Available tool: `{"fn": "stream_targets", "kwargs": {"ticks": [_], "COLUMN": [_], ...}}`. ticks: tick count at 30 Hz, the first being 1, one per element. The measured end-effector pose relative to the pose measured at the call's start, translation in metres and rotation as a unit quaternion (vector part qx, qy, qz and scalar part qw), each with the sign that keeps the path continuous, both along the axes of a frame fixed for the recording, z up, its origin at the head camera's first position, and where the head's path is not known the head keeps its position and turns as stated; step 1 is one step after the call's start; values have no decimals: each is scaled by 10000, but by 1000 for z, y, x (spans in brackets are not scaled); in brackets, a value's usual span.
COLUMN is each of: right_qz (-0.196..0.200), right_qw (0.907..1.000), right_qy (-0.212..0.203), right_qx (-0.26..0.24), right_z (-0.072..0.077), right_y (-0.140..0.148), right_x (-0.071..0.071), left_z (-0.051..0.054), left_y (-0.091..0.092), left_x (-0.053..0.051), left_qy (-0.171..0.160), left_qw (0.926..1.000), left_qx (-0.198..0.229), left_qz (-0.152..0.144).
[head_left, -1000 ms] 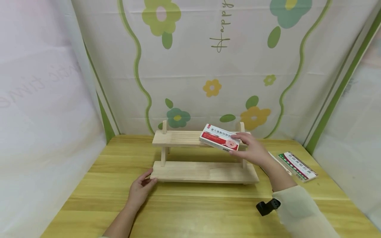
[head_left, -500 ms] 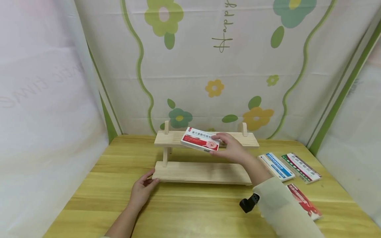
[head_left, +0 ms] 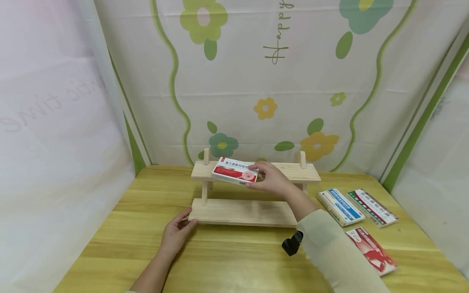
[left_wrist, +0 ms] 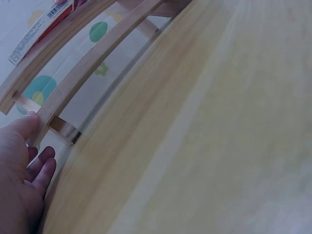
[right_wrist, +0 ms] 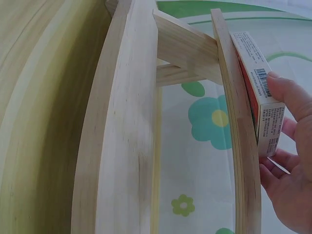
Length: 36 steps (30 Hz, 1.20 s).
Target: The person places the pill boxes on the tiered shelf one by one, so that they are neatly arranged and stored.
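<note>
Pinching the red-and-white box (head_left: 234,172), the right hand (head_left: 270,180) in the head view has shifted it leftward along the upper board (head_left: 296,171), apparently adjusting its position. In the left-wrist view, the left hand (left_wrist: 19,180) grips the end of the lower board (left_wrist: 90,62). The right-wrist view shows the box just beside the upper board; contact is unclear.

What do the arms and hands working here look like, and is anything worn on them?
They are a person's: no glove shows on the left hand or the right hand. The right arm has a plain cream sleeve, with a small black device near its end, perhaps a camera. The left forearm is bare, apart from a sliver of pale cuff at the head view's bottom edge.
</note>
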State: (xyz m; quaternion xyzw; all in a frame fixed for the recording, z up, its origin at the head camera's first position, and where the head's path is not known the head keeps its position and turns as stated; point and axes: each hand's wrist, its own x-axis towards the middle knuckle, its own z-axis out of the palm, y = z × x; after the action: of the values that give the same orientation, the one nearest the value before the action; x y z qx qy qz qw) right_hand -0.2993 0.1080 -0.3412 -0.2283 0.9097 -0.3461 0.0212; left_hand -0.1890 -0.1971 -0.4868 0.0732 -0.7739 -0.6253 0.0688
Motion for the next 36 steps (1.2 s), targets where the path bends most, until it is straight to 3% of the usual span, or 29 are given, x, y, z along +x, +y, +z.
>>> {"fn": "stream_targets", "kwargs": {"ticks": [13, 17, 29, 36], "right_qz": [75, 93, -224, -386], "right_qw": [9999, 9999, 9988, 9978], "right_qy": [-102, 67, 268, 417], "right_qx": [6, 87, -355, -333], "right_z": [-1, -2, -8, -9], "right_y": [-9, -10, -16, -22], "right_x": [-3, -4, -7, -7], "left_z": [0, 0, 0, 0], "left_y": [0, 0, 1, 1], "left_x": [1, 1, 2, 1], "left_qy": [56, 61, 66, 77], "left_qw": [10000, 10000, 10000, 9999], "left_qx": [-13, -20, 59, 99], "left_qz": [-19, -24, -16, 3]}}
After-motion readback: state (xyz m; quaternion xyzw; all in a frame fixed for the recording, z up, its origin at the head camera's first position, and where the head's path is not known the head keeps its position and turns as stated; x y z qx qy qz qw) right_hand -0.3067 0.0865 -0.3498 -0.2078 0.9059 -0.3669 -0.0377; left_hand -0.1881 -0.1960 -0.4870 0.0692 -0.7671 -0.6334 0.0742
